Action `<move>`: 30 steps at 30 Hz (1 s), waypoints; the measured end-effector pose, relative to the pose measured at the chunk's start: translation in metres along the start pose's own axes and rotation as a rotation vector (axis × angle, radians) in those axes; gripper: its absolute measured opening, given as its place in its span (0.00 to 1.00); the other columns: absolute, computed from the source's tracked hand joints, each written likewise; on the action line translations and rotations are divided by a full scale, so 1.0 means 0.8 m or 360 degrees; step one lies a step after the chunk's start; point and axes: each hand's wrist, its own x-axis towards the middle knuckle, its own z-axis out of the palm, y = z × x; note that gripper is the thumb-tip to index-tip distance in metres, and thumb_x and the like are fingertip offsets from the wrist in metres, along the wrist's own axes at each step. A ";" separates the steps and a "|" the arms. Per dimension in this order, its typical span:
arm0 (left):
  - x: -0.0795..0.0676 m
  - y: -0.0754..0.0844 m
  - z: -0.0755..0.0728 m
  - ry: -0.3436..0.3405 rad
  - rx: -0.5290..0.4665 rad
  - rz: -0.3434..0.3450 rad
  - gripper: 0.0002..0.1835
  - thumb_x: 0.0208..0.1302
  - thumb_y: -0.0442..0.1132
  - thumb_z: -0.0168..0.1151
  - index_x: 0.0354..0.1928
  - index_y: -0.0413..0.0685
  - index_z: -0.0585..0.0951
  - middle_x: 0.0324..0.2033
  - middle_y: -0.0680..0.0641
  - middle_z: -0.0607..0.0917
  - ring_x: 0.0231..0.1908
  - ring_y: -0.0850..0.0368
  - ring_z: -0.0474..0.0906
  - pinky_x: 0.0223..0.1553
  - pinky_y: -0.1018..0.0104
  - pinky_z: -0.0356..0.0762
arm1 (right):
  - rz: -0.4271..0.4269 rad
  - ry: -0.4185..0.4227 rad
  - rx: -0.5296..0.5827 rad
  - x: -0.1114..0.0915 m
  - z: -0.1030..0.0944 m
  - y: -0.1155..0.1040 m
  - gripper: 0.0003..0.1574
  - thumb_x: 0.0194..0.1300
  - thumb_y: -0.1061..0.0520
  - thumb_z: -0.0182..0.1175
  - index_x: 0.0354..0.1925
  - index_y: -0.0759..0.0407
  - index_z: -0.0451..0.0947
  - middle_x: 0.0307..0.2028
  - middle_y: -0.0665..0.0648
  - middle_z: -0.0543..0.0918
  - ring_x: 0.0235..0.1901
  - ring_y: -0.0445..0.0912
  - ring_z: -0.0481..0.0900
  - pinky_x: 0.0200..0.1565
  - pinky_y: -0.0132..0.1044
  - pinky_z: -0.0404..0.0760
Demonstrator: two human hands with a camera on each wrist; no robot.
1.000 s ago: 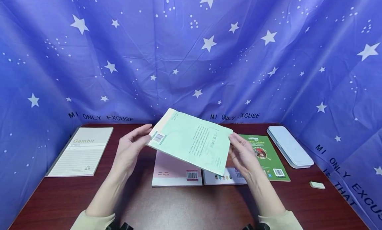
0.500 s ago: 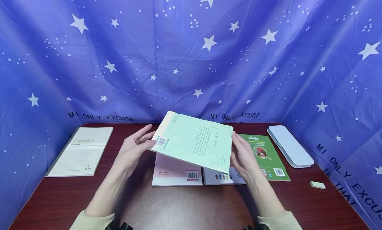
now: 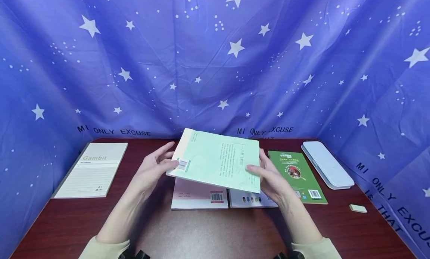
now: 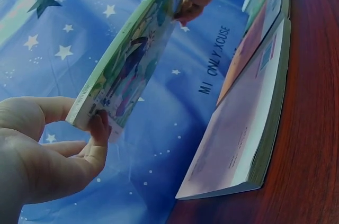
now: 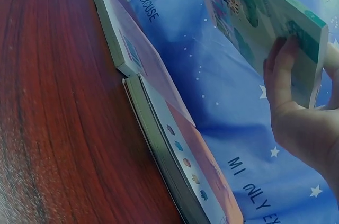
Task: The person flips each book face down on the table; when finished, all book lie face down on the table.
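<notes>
A pale green book [image 3: 211, 158] is held above the table, tilted, its back cover with barcode and printed text facing up in the head view. My left hand [image 3: 152, 169] pinches its left corner, thumb on top by the barcode and fingers beneath. At the right edge, my right hand [image 3: 273, 178] grips it with the thumb lying on the cover. Its illustrated underside shows in the left wrist view, where the book [image 4: 132, 60] stands out against the curtain. Below it lie a pink book [image 3: 199, 193] and a book with small ice-pop pictures [image 3: 252, 201], both partly covered from above.
At the left lies a cream Gambit notebook [image 3: 92, 171]. A green book [image 3: 299, 177], a white case [image 3: 327, 165] and a small eraser [image 3: 358, 208] lie on the right of the dark red table [image 3: 215, 236]. A blue starry curtain [image 3: 215, 65] encloses the back and sides.
The green book has come down slightly and turned a little more level. My right thumb has moved from the book's edge onto its cover; the left hand still pinches the corner.
</notes>
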 end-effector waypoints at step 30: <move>0.005 -0.001 0.000 -0.0006 -0.0060 -0.0139 0.39 0.75 0.40 0.58 0.81 0.45 0.52 0.33 0.59 0.82 0.35 0.66 0.81 0.37 0.70 0.84 | 0.0009 0.0028 -0.0148 0.000 -0.002 -0.001 0.41 0.83 0.54 0.47 0.83 0.45 0.41 0.50 0.49 0.89 0.37 0.41 0.90 0.23 0.30 0.83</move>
